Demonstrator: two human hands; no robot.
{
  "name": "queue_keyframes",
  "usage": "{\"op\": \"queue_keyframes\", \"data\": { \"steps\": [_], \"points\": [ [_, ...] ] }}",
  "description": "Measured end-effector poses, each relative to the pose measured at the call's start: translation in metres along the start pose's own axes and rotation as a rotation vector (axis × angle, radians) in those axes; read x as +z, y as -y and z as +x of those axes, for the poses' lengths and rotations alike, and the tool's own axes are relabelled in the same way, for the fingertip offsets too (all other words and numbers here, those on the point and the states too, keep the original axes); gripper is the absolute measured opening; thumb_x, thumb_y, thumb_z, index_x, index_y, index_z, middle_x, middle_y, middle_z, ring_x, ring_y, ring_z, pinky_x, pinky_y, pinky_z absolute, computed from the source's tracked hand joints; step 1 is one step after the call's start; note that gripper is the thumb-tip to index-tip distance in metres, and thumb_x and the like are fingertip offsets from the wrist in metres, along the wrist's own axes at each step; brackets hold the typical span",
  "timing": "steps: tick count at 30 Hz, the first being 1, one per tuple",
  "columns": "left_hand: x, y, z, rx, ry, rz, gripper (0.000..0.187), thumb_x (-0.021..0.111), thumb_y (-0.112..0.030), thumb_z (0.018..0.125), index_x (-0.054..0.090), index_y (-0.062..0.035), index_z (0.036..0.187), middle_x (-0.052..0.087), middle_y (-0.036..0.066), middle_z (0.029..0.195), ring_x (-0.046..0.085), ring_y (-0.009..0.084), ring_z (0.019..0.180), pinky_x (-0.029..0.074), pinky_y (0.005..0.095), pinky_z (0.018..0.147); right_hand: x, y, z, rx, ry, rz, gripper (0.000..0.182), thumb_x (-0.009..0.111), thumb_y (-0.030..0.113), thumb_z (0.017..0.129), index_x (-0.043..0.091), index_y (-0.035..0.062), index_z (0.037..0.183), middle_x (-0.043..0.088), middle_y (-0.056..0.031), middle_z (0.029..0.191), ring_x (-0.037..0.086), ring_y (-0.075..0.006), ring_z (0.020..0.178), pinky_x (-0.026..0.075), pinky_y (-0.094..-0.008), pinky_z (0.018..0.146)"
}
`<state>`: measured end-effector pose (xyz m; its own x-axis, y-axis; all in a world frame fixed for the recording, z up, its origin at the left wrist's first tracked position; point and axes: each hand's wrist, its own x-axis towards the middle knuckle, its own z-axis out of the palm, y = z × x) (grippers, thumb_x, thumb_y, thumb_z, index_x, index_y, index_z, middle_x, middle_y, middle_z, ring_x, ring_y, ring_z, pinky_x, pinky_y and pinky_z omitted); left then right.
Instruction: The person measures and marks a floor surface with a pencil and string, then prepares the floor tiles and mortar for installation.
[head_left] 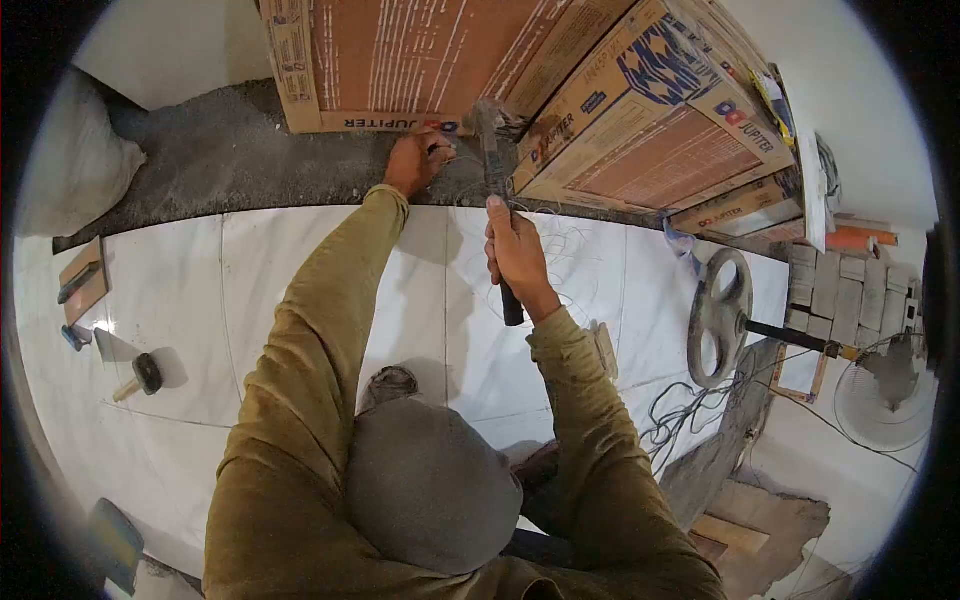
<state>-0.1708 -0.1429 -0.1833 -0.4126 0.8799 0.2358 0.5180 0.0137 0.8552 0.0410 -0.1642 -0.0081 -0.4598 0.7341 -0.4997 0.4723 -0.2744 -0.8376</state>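
My right hand (520, 252) is closed around the dark handle of a hammer (492, 165). The hammer's head is at the far end, by the gap between the cardboard boxes. To its left, my left hand (412, 165) reaches over the rough grey floor strip (330, 165), fingers pinched together. What they hold is too small to make out. A thin loose string or wire (572, 250) lies in loops on the white tiles around my right hand. Directly beyond my left hand stands a cardboard box marked Jupiter (400, 60).
More Jupiter boxes (655, 110) stand to the right. A rubber mallet (147, 374) and a trowel-like tool (82, 280) lie on the white tiles (290, 270) at left, near a white sack (75, 155). Right are a grey wheel-shaped part (720, 318) and tangled cables (690, 405).
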Motion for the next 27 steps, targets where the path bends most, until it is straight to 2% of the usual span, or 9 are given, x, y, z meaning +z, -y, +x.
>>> {"op": "queue_keyframes", "data": {
  "steps": [3, 7, 12, 17, 19, 21, 23, 25, 27],
  "points": [
    [-0.009, -0.007, 0.003, 0.015, -0.037, 0.047, 0.016, 0.074, -0.019, 0.079, 0.072, -0.0059, 0.088, 0.068, 0.015, 0.097, 0.064, 0.0349, 0.095, 0.049, 0.0417, 0.083, 0.002, -0.003, 0.005, 0.223, 0.066, 0.094, 0.052, 0.047, 0.057, 0.096, 0.048, 0.0084, 0.077, 0.043, 0.0008, 0.054, 0.041, -0.0097, 0.038, 0.035, -0.0259, 0.037],
    [-0.008, -0.008, 0.004, 0.069, -0.045, -0.066, 0.017, 0.074, -0.019, 0.079, 0.071, -0.0054, 0.087, 0.067, 0.013, 0.095, 0.064, 0.0352, 0.090, 0.050, 0.0403, 0.081, -0.009, 0.038, -0.021, 0.111, 0.078, 0.126, 0.049, 0.045, 0.053, 0.098, 0.048, 0.0082, 0.079, 0.043, 0.0009, 0.054, 0.040, -0.0097, 0.038, 0.035, -0.0256, 0.037],
    [-0.009, -0.011, 0.004, 0.012, -0.016, -0.006, 0.013, 0.073, -0.015, 0.078, 0.070, -0.0060, 0.087, 0.066, 0.014, 0.089, 0.064, 0.0348, 0.085, 0.050, 0.0410, 0.077, 0.005, 0.051, -0.021, -0.496, -0.205, 0.097, 0.046, 0.045, 0.044, 0.100, 0.048, 0.0056, 0.076, 0.042, 0.0014, 0.050, 0.038, -0.0092, 0.037, 0.032, -0.0270, 0.035],
    [-0.007, 0.002, 0.010, 0.078, -0.071, 0.101, 0.016, 0.073, -0.017, 0.079, 0.069, -0.0055, 0.089, 0.066, 0.016, 0.091, 0.065, 0.0346, 0.086, 0.050, 0.0436, 0.078, -0.002, -0.026, 0.023, 0.141, 0.020, -0.101, 0.055, 0.046, 0.050, 0.097, 0.055, 0.0004, 0.076, 0.049, -0.0065, 0.053, 0.048, -0.0177, 0.039, 0.040, -0.0338, 0.038],
    [-0.003, 0.007, 0.003, 0.023, -0.020, 0.160, 0.018, 0.073, -0.017, 0.079, 0.069, -0.0041, 0.091, 0.067, 0.017, 0.094, 0.065, 0.0356, 0.090, 0.050, 0.0448, 0.080, -0.005, -0.006, 0.008, 0.197, 0.024, -0.180, 0.060, 0.046, 0.055, 0.096, 0.056, 0.0008, 0.073, 0.050, -0.0075, 0.053, 0.049, -0.0180, 0.039, 0.041, -0.0345, 0.039],
    [0.010, 0.025, 0.006, -0.069, -0.100, -0.121, 0.018, 0.073, -0.017, 0.079, 0.069, -0.0041, 0.090, 0.067, 0.016, 0.096, 0.064, 0.0357, 0.091, 0.050, 0.0437, 0.080, -0.003, 0.013, -0.009, 0.068, -0.011, -0.165, 0.063, 0.046, 0.057, 0.096, 0.056, -0.0013, 0.074, 0.051, -0.0089, 0.054, 0.051, -0.0199, 0.044, 0.044, -0.0364, 0.045],
    [-0.011, -0.008, 0.004, 0.082, 0.012, 0.052, 0.017, 0.073, -0.018, 0.079, 0.070, -0.0052, 0.090, 0.068, 0.015, 0.097, 0.064, 0.0356, 0.092, 0.050, 0.0427, 0.080, -0.002, 0.013, -0.013, -0.074, -0.062, -0.198, 0.063, 0.047, 0.055, 0.097, 0.058, -0.0038, 0.079, 0.055, -0.0123, 0.060, 0.054, -0.0222, 0.056, 0.046, -0.0374, 0.056],
    [-0.011, -0.017, 0.002, 0.023, 0.037, 0.061, 0.014, 0.070, -0.015, 0.082, 0.068, -0.0033, 0.089, 0.068, 0.015, 0.097, 0.064, 0.0353, 0.092, 0.050, 0.0427, 0.082, -0.001, 0.028, -0.018, -0.336, -0.112, -0.032, 0.052, 0.050, 0.056, 0.096, 0.047, 0.0097, 0.072, 0.041, 0.0034, 0.053, 0.036, -0.0059, 0.037, 0.032, -0.0251, 0.034],
    [-0.014, -0.019, 0.004, -0.037, 0.056, 0.073, 0.011, 0.067, -0.012, 0.085, 0.067, -0.0014, 0.088, 0.067, 0.015, 0.096, 0.063, 0.0349, 0.092, 0.049, 0.0428, 0.084, 0.012, 0.006, -0.006, -0.398, -0.165, 0.047, 0.052, 0.049, 0.055, 0.096, 0.046, 0.0096, 0.071, 0.040, 0.0030, 0.053, 0.035, -0.0066, 0.037, 0.031, -0.0246, 0.034]
  ]
}}
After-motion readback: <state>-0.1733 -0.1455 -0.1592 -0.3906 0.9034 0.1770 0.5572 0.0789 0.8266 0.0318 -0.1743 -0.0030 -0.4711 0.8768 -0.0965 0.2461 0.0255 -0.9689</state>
